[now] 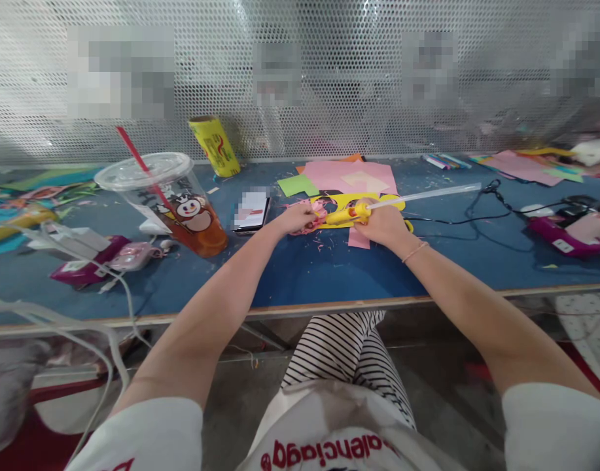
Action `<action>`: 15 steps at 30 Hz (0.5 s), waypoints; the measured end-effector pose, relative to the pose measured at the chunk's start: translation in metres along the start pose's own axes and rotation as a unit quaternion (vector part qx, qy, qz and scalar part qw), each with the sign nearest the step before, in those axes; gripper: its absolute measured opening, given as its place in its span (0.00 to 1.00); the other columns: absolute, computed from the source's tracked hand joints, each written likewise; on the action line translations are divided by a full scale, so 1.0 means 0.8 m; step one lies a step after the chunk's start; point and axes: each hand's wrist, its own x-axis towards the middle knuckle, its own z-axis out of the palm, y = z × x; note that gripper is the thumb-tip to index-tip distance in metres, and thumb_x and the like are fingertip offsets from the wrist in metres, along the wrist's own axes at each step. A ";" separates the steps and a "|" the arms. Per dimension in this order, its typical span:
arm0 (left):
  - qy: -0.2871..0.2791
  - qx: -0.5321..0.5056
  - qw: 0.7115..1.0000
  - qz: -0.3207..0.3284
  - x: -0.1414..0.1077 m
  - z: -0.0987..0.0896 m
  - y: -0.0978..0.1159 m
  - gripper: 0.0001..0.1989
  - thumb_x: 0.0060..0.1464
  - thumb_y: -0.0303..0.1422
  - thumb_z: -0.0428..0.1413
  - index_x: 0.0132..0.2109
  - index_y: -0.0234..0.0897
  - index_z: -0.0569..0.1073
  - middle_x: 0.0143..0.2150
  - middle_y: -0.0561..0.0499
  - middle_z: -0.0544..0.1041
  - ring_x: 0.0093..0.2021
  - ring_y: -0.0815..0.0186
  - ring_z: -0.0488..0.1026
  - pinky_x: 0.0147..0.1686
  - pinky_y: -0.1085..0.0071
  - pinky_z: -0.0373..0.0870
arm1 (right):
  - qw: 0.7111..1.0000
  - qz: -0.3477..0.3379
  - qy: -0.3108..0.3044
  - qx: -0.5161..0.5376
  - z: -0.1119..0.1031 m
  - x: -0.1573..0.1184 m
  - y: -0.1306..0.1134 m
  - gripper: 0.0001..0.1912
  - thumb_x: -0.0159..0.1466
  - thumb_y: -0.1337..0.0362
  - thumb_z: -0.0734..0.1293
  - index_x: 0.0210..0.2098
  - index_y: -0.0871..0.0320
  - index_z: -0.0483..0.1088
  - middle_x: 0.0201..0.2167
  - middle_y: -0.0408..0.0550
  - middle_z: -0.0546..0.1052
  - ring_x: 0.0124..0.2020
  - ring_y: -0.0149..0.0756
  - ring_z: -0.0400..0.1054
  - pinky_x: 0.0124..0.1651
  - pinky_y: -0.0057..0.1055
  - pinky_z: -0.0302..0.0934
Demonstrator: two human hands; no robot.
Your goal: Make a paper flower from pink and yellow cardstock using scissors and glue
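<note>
My right hand [385, 226] is wrapped round a yellow hot glue gun [347, 214], its nozzle pointing left. A long clear glue stick [427, 195] sticks out of the gun's back end. Close to the nozzle, my left hand [298, 217] has its fingers pinched on a curled pink paper piece [320, 208]; its exact shape is partly hidden by the fingers. Beneath the gun lies a yellow paper sheet [371, 199] with round cut-outs. A small pink paper square [359, 238] rests just below my right hand.
Pink sheets [349, 175] and a green sheet [298, 186] lie behind my hands. To the left are a phone [253, 210], a lidded drink cup [182, 209] with a red straw and a yellow can [214, 147]. A black cord [457, 222] runs right toward a purple power strip [564, 237].
</note>
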 end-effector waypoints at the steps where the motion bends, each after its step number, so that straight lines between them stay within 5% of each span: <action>1: -0.001 -0.005 1.000 -0.002 0.001 0.000 -0.001 0.07 0.55 0.29 0.49 0.29 0.34 0.67 0.20 0.55 0.65 0.16 0.76 0.59 0.18 0.77 0.52 | 1.000 -0.003 -0.002 0.001 0.001 0.000 -0.001 0.20 0.59 0.58 0.61 0.47 0.61 0.68 0.43 0.55 0.77 0.39 0.46 0.71 0.35 0.33 0.56; 15: -0.016 -0.035 0.999 0.012 0.010 0.001 -0.015 0.08 0.57 0.33 0.48 0.33 0.35 0.68 0.19 0.55 0.64 0.15 0.76 0.57 0.19 0.76 0.51 | 0.996 -0.032 -0.075 -0.029 0.009 0.009 -0.010 0.23 0.63 0.62 0.58 0.55 0.66 0.65 0.47 0.62 0.75 0.44 0.48 0.70 0.45 0.37 0.61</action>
